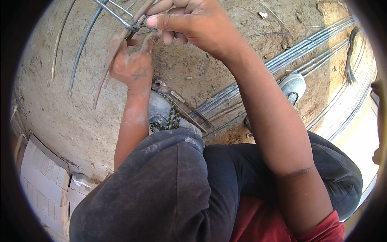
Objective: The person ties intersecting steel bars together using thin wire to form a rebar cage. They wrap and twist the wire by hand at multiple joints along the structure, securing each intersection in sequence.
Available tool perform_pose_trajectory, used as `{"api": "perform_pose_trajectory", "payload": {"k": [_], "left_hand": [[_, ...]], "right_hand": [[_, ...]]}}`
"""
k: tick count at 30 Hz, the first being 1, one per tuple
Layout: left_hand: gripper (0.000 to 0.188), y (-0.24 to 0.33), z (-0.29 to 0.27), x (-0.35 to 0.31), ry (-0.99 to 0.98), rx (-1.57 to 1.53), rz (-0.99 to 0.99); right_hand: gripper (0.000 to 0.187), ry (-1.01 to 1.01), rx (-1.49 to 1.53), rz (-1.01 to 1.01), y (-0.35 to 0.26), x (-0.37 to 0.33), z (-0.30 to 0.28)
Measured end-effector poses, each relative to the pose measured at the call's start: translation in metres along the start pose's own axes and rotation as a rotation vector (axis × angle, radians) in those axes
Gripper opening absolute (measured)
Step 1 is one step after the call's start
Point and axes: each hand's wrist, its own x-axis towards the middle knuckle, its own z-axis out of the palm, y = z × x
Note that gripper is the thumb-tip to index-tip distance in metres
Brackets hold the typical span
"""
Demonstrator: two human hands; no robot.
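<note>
Brown, rusty reinforcing bars cross grey steel rods (115,15) near the top, and dark tie wire (134,27) is twisted round the crossing. My left hand (135,66) is closed round a rusty bar (105,71) just below that joint, its thumb pointing up toward the right hand. From the right, my right hand (197,26) reaches over the joint with thumb and fingers pinched together at the wire's end. The fingertips partly hide the wire there. A pair of pincers (177,97) lies beside my left shoe, apart from both hands.
Long steel rods (225,94) lie in a bundle across the dirt to the right, passing by my shoes. A hank of dark tie wire (350,60) rests at the far right. Flattened cardboard (46,173) sits at lower left. Other bar ends (82,48) curve down at upper left.
</note>
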Motion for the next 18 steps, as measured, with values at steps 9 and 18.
{"api": "perform_pose_trajectory", "payload": {"k": [9,18], "left_hand": [[0.052,0.002,0.002,-0.003,0.032,-0.03,0.007],[0.039,0.004,-0.003,-0.016,-0.042,-0.148,-0.025]], "right_hand": [[0.021,0.075,-0.273,-0.116,0.002,-0.004,-0.001],[0.025,0.088,-0.175,-0.044,0.009,-0.007,-0.011]]}}
